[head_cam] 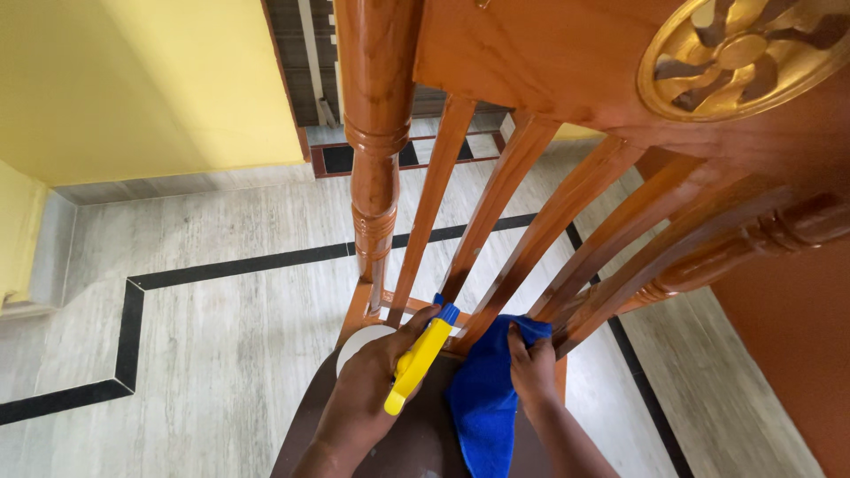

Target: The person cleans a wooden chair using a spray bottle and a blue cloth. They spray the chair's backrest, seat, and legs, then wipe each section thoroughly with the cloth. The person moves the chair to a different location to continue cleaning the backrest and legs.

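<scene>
At the lower centre of the head view, both hands work at the base of a wooden chair back (567, 62), where its slanted slats (496, 195) meet the dark brown seat (416, 443).

Left hand (372, 381): fingers clamped around a spray bottle (421, 358). The bottle has a yellow trigger body and a blue nozzle; a white rounded container part shows just behind the knuckles. No label can be made out on it. Its long axis runs diagonally from lower left to upper right, with the blue nozzle as the upper end, pointing toward the foot of the slats and lying just beside them.

Right hand (531, 367): fingers closed on a blue cloth (487, 398), pressing its upper edge against the lower end of a slat. The cloth hangs down from the hand over the seat, long axis roughly vertical in the view, and sits just beside the bottle.

Surroundings: a turned post (376, 142) rises at the left edge of the chair back, and a round gold carved ornament (735, 53) sits in the top rail at upper right. Below lies a pale grey tiled floor (204, 327) with a black inlaid border line (133, 327). Yellow walls (150, 80) stand at upper left.
</scene>
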